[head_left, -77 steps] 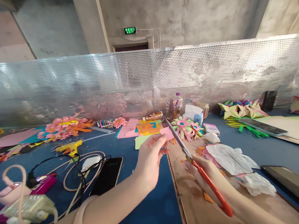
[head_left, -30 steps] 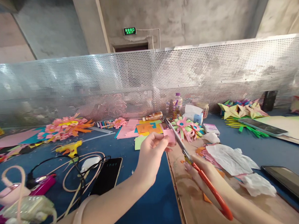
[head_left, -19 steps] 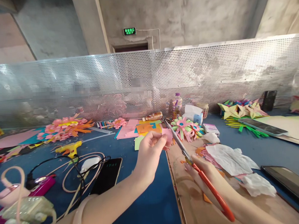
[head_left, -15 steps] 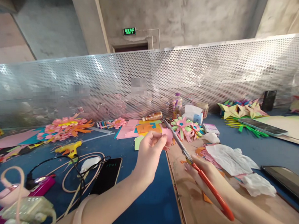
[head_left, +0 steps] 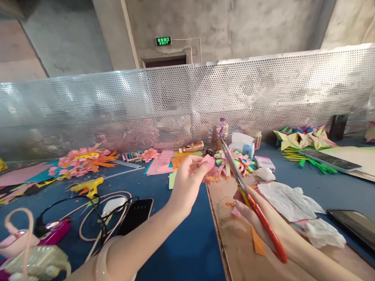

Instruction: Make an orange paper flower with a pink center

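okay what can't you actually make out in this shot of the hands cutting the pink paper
Head view only:
- Right hand: its grip on the scissors is hidden; the handle loops sit behind the palm.
- Pink paper: cut shape too small, part covered by left hand.
- Behind the mesh screen: blurred patches.

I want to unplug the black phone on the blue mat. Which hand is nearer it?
Left. The left hand is raised just right of the phone; the right hand, gripping scissors, is farther right over the board.

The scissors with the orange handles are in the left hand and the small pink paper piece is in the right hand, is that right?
No, the hands are swapped. The head view shows the right hand gripping the scissors, while the left hand pinches the pink paper piece.
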`<state>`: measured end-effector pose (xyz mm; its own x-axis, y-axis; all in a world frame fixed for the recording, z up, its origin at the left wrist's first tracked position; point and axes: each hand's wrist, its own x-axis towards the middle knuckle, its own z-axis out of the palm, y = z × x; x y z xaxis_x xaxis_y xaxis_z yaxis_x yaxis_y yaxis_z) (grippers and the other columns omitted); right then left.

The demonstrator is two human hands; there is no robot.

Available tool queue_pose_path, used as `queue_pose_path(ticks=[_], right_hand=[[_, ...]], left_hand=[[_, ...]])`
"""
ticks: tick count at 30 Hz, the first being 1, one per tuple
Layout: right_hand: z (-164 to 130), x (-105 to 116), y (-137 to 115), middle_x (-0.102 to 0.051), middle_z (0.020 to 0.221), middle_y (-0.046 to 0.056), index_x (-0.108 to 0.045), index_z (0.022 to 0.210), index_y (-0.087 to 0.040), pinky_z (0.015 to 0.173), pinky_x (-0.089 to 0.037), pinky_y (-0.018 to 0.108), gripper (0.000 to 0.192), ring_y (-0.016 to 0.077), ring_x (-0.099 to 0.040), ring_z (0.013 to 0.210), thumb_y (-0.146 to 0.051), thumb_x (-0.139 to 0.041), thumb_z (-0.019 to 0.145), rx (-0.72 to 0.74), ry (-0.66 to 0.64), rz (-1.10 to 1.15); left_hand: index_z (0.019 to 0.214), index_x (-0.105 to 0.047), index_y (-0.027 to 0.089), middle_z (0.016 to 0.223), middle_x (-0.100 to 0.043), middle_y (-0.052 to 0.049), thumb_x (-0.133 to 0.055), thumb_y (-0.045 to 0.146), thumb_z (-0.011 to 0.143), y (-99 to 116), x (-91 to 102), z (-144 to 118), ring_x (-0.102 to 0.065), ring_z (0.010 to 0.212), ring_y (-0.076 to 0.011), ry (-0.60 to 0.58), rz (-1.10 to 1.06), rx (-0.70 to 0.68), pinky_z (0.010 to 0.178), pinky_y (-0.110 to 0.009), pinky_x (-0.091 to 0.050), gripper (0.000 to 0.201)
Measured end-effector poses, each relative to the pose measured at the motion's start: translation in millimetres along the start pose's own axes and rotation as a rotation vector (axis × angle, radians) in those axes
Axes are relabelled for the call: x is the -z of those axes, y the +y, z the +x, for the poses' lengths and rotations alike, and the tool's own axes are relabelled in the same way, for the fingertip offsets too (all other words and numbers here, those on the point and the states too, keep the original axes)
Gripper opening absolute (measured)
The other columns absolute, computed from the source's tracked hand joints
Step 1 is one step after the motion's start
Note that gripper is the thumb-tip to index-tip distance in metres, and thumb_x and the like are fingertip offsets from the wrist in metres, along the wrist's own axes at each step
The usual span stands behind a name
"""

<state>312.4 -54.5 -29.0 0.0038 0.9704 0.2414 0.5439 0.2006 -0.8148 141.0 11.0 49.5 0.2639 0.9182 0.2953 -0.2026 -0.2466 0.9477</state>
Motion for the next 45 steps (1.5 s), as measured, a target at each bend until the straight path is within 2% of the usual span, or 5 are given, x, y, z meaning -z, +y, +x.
queue_pose_path(ticks=[5,13,18,28,45], right_hand=[[3,-6,-4,-0.042,0.064,-0.002,-0.033,0.069,-0.02,0.056,-0.031,0.027,0.048,0.014,-0.039,0.059,-0.063,-0.031,0.09,-0.09,0.032,0.005],[1,-15,4,-0.042,0.06,-0.003,-0.039,0.072,-0.02,0.045,-0.031,0.023,0.046,0.0118,-0.04,0.05,-0.062,-0.032,0.091,-0.115,0.026,0.029],[1,-12,1,-0.049,0.064,0.0,-0.043,0.073,-0.02,0.046,-0.035,0.023,0.047,0.014,-0.046,0.054,-0.061,-0.028,0.091,-0.14,0.035,-0.017],[10,0,9,-0.052,0.065,0.002,-0.046,0.068,-0.02,0.059,-0.037,0.029,0.052,0.0191,-0.051,0.061,-0.065,-0.028,0.086,-0.19,-0.073,-0.21],[8,4,1,-0.056,0.068,0.003,-0.042,0.066,-0.022,0.063,-0.035,0.03,0.047,0.0215,-0.053,0.066,-0.061,-0.028,0.087,-0.174,-0.075,-0.326]], left_hand=[[0.082,-0.056,0.019,0.063,-0.064,-0.001,-0.058,0.027,0.081,-7,-16.3,7,-0.061,0.06,-0.0123,0.035,-0.047,-0.075,0.056,-0.023,-0.045,0.009],[0.084,-0.051,0.018,0.061,-0.063,0.001,-0.058,0.025,0.082,-25,-30.5,8,-0.059,0.059,-0.0118,0.085,-0.157,-0.078,0.057,-0.023,-0.046,0.01],[0.084,-0.051,0.018,0.061,-0.063,0.0,-0.059,0.028,0.082,-33,-28.1,6,-0.061,0.062,-0.0139,0.115,-0.177,-0.041,0.06,-0.025,-0.048,0.013],[0.085,-0.05,0.017,0.062,-0.06,0.002,-0.06,0.027,0.08,-47,-31.5,0,-0.059,0.062,-0.0125,0.219,-0.254,0.057,0.059,-0.024,-0.047,0.015],[0.084,-0.051,0.018,0.07,-0.062,0.001,-0.061,0.039,0.081,-57,-30.7,-7,-0.062,0.067,-0.0128,0.245,-0.246,0.108,0.063,-0.025,-0.046,0.023]])
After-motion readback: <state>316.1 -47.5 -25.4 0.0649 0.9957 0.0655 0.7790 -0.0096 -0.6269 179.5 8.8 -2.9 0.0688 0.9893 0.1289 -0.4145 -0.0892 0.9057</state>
